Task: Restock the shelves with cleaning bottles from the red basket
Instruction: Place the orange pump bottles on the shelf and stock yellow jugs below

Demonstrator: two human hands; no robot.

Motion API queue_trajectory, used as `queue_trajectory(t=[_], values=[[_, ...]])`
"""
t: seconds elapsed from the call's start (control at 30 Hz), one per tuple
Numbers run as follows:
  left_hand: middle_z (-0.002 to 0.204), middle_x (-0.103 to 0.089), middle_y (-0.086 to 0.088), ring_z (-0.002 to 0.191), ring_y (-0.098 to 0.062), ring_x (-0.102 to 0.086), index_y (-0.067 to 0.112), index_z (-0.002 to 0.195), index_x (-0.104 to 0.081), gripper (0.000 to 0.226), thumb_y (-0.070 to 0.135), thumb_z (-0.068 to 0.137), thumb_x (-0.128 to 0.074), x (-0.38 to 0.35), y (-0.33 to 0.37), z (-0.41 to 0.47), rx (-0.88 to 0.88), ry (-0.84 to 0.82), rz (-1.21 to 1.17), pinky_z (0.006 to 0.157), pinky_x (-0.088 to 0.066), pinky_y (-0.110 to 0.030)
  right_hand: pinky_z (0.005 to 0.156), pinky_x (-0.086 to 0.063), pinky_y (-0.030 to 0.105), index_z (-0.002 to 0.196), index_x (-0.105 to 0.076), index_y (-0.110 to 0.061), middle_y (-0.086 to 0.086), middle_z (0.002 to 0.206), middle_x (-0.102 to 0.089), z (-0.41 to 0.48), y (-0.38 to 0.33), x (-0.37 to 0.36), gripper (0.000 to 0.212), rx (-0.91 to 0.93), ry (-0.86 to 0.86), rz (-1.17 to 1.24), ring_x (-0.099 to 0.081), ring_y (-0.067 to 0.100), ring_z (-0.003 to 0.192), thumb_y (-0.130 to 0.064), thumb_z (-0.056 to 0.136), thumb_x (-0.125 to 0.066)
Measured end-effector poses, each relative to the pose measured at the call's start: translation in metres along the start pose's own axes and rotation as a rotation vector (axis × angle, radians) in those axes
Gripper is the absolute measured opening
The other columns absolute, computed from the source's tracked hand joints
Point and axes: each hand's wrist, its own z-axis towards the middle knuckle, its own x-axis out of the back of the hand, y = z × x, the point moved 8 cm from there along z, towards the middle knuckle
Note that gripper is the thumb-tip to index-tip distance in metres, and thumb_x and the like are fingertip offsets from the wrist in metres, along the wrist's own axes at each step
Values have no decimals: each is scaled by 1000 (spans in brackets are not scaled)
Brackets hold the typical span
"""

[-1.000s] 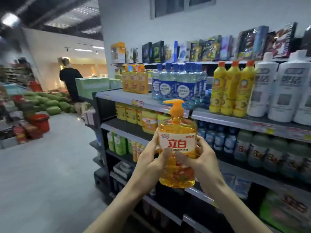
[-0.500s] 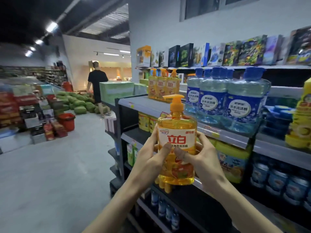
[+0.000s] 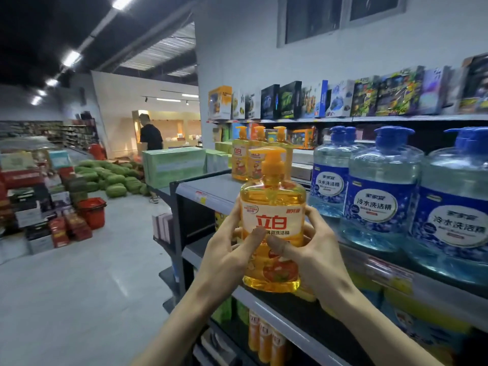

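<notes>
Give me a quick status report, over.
Left hand and right hand grip the orange pump bottle, upright, not yet shelved. Matching orange bottles ahead on shelf, blue bottles right. Nothing blocking.

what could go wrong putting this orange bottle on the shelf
1. Pushed in too far, the orange pump bottle, held by the left hand and right hand, may knock the matching orange bottles standing further back on the shelf.
2. The right hand is close to the blue bottles near the shelf's front edge and may nudge one off.
3. Set too near that edge, it may tip to the floor.
</notes>
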Motion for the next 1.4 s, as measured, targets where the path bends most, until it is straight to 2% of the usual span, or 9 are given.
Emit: queue_trajectory(t=[0.37,0.5,0.57,0.73,0.87,1.0,1.07,1.2,1.4], values=[[149,-61,13,136,-17,-60,55,160,-27,77,64,93,-64,73,-40,113,-127,-140,-17,105,-57,-49,74,-66,31,143,-50,-26,-6,115,-78,100,8,-55,83,94,107,-50,-77,12,102,-24,72,-93],[135,-55,44,121,18,-58,67,157,-14,74,56,100,-60,86,-53,143,-122,-220,-75,93,-57,-19,70,-63,24,144,-49,-23,-2,115,-77,132,10,-69,86,137,145,-88,-75,6,102,-26,70,-92],[134,-53,42,113,26,-57,63,159,-12,77,45,100,-57,91,-63,161,-121,-219,-90,83,-55,-11,70,-63,22,143,-49,-22,-2,116,-75,152,13,-75,84,150,130,-111,-75,5,101,-25,71,-92],[146,-54,25,124,8,-62,58,161,-16,73,38,104,-56,96,-93,217,-108,-213,-131,95,-58,-20,73,-65,28,142,-46,-23,-2,116,-75,211,43,-81,82,133,119,-144,-77,9,100,-26,73,-91],[151,-53,19,140,-12,-54,66,154,-22,68,36,105,-58,102,-128,273,-64,-170,-112,115,-50,-48,86,-66,43,141,-44,-24,-4,119,-76,271,82,-84,84,103,101,-189,-76,10,105,-27,73,-93],[159,-51,9,139,-11,-56,59,162,-15,75,33,107,-59,111,-159,322,-10,-152,-83,119,-44,-54,97,-62,48,136,-44,-28,-8,121,-73,329,118,-89,77,101,70,-275,-73,10,111,-21,78,-94],[153,-58,9,127,-3,-62,57,162,-17,73,32,108,-58,115,-176,344,30,-142,-109,113,-51,-50,96,-63,43,134,-42,-28,-11,117,-72,352,129,-94,75,83,44,-324,-72,7,108,-24,80,-93],[132,-70,14,97,8,-73,58,158,-26,64,33,108,-57,121,-207,373,87,-144,-132,66,-62,-21,93,-61,32,135,-43,-26,-14,116,-70,381,147,-102,72,44,25,-396,-69,3,108,-28,82,-92],[125,-72,23,100,8,-73,59,158,-27,62,42,106,-57,126,-226,390,121,-174,-119,67,-62,-22,90,-60,22,139,-43,-28,-19,121,-68,393,161,-106,78,-2,51,-447,-68,2,112,-37,80,-92]])
